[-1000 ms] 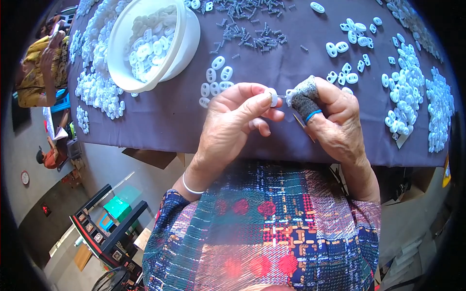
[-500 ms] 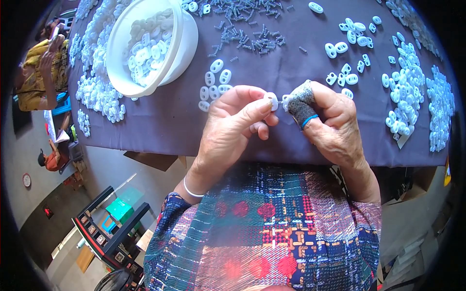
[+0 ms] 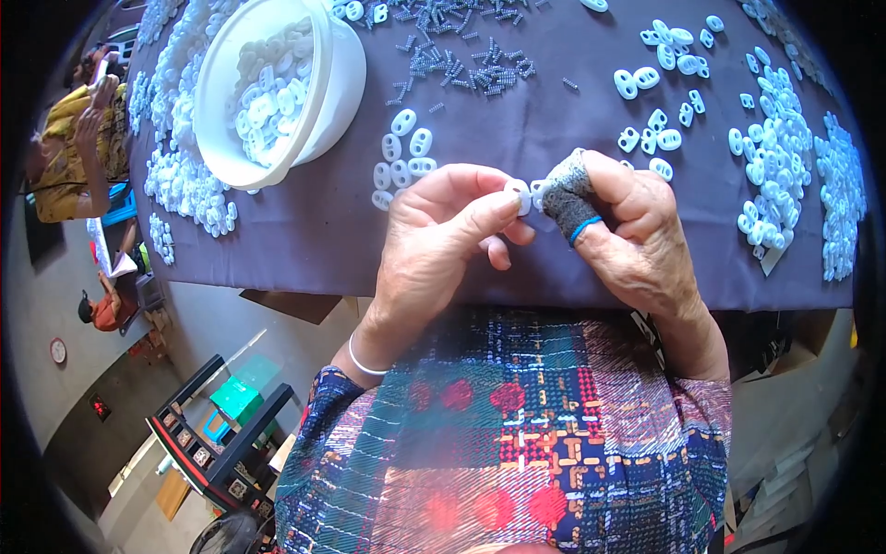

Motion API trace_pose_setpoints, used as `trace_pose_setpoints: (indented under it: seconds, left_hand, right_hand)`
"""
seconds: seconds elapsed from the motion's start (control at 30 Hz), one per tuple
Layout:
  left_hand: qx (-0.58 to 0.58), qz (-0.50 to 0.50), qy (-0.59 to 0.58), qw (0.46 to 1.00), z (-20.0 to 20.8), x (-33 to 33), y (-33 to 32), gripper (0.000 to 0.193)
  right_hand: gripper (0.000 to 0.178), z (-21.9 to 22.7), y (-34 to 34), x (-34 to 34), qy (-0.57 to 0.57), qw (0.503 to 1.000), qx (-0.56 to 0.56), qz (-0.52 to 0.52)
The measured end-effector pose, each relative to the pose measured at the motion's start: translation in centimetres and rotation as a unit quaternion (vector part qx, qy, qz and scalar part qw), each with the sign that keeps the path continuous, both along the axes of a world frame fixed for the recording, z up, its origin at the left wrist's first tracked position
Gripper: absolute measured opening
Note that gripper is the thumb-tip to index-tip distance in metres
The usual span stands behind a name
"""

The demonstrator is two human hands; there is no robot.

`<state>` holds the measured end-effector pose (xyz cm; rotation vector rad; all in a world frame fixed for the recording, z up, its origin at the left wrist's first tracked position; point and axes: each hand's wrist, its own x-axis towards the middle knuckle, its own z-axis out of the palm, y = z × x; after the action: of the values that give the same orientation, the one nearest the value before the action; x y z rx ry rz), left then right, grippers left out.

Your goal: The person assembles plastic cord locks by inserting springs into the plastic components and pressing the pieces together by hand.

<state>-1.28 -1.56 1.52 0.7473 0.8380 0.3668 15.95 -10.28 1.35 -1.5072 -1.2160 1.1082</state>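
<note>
Springs (image 3: pixel 498 78), tub (image 3: pixel 341 102), oval pieces (image 3: pixel 392 148) near left hand (image 3: pixel 438 226)

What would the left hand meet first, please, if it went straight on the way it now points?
Most likely the small white piece in the right hand, directly ahead of the white oval piece that the left hand holds; whether the two pieces touch is hard to tell.
</note>
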Motion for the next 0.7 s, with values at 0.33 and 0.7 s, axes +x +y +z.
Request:
trace_pose_setpoints:
  seconds: [0.33,0.7]
  left_hand:
    - [0.044,-0.005,0.045,0.998,-0.05,0.03,-0.20,0.016]
    - [0.058,0.013,0.044,0.997,-0.25,0.30,-0.43,0.016]
  right_hand:
    - [0.018,-0.34,-0.09,-0.16,-0.017,1.000,0.012,-0.007]
    - [0.016,-0.43,-0.06,-0.34,0.011,1.000,-0.007,-0.010]
